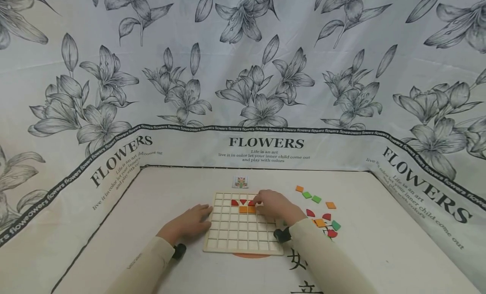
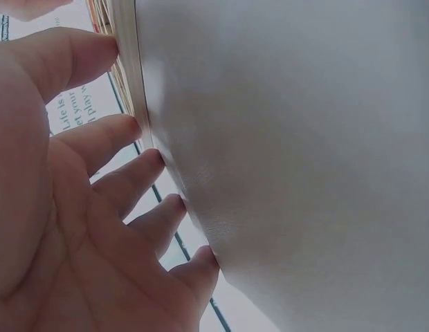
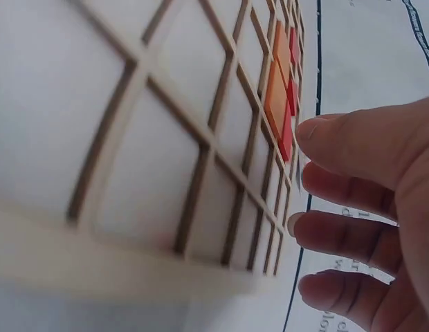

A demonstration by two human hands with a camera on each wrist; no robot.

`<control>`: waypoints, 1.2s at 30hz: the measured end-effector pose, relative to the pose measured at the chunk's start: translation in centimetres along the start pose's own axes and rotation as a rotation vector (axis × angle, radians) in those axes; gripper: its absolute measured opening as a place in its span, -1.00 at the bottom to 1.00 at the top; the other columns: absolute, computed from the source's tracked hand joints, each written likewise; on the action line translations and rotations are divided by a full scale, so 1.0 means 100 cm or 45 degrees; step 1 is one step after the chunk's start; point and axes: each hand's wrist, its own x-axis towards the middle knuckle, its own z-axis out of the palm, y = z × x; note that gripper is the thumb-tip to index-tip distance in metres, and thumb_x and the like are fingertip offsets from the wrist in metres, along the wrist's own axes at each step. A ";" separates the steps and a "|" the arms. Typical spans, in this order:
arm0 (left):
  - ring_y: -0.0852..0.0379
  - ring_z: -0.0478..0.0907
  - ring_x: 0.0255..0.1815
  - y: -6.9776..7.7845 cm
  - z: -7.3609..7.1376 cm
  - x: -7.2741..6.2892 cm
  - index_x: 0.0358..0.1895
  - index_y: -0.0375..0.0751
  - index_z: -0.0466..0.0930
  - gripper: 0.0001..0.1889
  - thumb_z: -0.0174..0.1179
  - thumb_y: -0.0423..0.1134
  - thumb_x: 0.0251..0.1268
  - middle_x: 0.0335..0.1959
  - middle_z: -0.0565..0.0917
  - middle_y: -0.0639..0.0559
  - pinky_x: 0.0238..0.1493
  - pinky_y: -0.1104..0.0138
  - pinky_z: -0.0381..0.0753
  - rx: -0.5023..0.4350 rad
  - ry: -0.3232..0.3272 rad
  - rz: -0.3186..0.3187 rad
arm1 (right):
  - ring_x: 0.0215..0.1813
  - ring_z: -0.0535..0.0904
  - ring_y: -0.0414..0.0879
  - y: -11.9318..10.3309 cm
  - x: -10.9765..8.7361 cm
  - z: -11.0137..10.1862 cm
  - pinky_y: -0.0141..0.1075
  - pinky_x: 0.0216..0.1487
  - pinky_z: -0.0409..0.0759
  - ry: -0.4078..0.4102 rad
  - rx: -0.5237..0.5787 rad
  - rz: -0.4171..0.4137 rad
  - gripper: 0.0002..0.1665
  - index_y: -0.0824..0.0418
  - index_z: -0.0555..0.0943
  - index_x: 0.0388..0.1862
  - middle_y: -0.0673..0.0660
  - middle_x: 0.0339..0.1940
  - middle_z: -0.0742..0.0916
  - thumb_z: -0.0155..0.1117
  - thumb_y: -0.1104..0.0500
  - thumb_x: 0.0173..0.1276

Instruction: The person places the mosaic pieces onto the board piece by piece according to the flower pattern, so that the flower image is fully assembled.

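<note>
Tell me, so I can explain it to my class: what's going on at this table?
A person is working with coloured pieces on a wooden grid board. The left hand has its fingertips against the board's left edge; the right hand has its fingers at a red piece in the grid. Also showing there are a red quarter-circle, a red triangle and two orange squares. Loose pieces lie to the right, and a pattern card lies beyond the far edge.

A pale cloth [image 1: 212, 60] printed with grey lilies [image 1: 263, 110] rises behind the white table [image 1: 182, 186] and along its sides; FLOWERS lettering [image 1: 266, 142] and a black band [image 1: 258, 128] run above the table's far edge, black characters [image 1: 294, 259] mark its near part.
</note>
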 end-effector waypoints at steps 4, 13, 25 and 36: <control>-0.15 0.09 0.55 0.000 0.001 0.000 0.46 -0.13 0.25 -0.40 0.00 -0.06 0.39 0.51 0.23 -0.10 0.54 -0.05 0.11 -0.002 0.001 0.000 | -0.08 0.60 -0.10 0.014 -0.011 -0.009 -0.14 0.03 0.62 0.005 0.001 0.061 -0.77 0.02 0.72 -0.04 -0.04 -0.15 0.67 0.29 0.12 0.34; -0.16 0.08 0.55 0.001 0.004 -0.003 0.47 -0.11 0.23 -0.39 -0.01 -0.04 0.39 0.52 0.21 -0.09 0.54 -0.05 0.11 -0.011 -0.022 -0.026 | -0.09 0.60 -0.03 0.070 -0.045 -0.022 -0.07 0.05 0.62 0.056 -0.018 0.240 -0.73 0.08 0.69 0.00 0.05 -0.07 0.67 0.30 0.16 0.32; -0.17 0.06 0.56 -0.002 0.001 -0.001 0.47 -0.14 0.23 -0.40 -0.02 -0.05 0.40 0.52 0.22 -0.11 0.55 -0.05 0.09 0.003 -0.014 0.005 | 0.27 0.41 0.26 0.136 -0.092 -0.031 0.24 0.32 0.39 0.060 0.142 0.555 -0.61 0.16 0.59 0.16 0.32 0.27 0.53 0.19 0.25 0.35; -0.17 0.05 0.56 0.002 -0.002 -0.003 0.47 -0.15 0.23 -0.40 -0.01 -0.07 0.40 0.52 0.21 -0.11 0.55 -0.06 0.08 -0.011 -0.015 0.004 | 0.26 0.38 0.26 0.152 -0.121 -0.020 0.32 0.36 0.26 0.014 0.227 0.742 -0.43 0.20 0.42 0.37 0.33 0.35 0.48 0.12 0.30 0.35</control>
